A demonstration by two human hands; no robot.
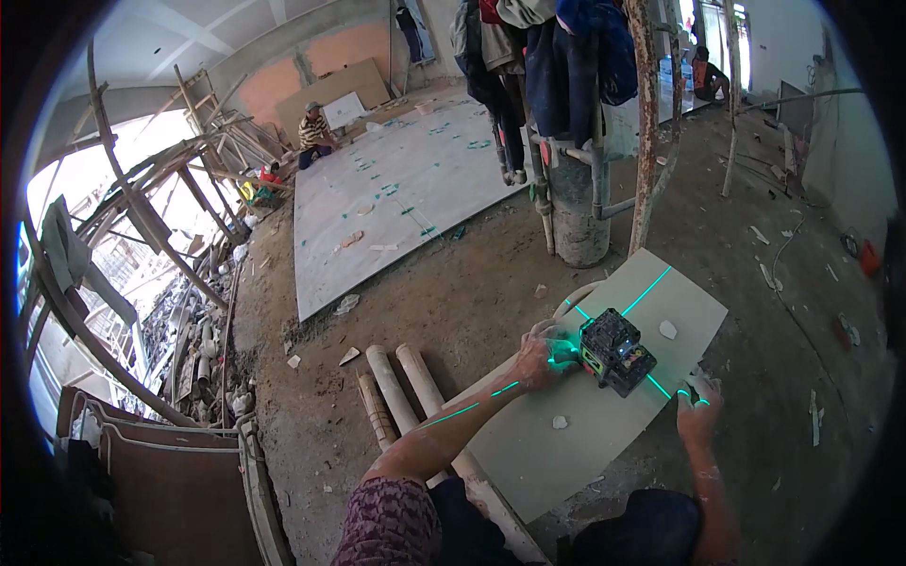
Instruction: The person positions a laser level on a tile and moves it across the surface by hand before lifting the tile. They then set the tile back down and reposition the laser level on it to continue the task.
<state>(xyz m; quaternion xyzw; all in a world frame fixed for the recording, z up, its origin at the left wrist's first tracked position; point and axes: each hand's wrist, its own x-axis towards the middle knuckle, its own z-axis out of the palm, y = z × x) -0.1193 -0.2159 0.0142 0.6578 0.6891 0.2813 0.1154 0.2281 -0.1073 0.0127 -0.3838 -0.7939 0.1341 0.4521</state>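
A black laser level (615, 353) stands on a pale rectangular tile (528, 453) and throws bright green lines across it. My left hand (545, 357) is against the device's left side, fingers curled toward it, with green light on the fingers and along the forearm. By the tile's right edge my right hand (699, 407) is closed, thumb and fingers drawn together. A green line crosses its fingertips, and whatever they may pinch is too small to make out. Small white chips (668, 329) lie on the tile.
Pale round poles (392, 389) lie left of the tile. Ahead are a paint-stained drum (578, 212), rusty uprights (645, 132) and hanging clothes (566, 71). A large tiled floor area (377, 212) spreads beyond, with a person (314, 137) crouching at its edge. Rubble drops away at left.
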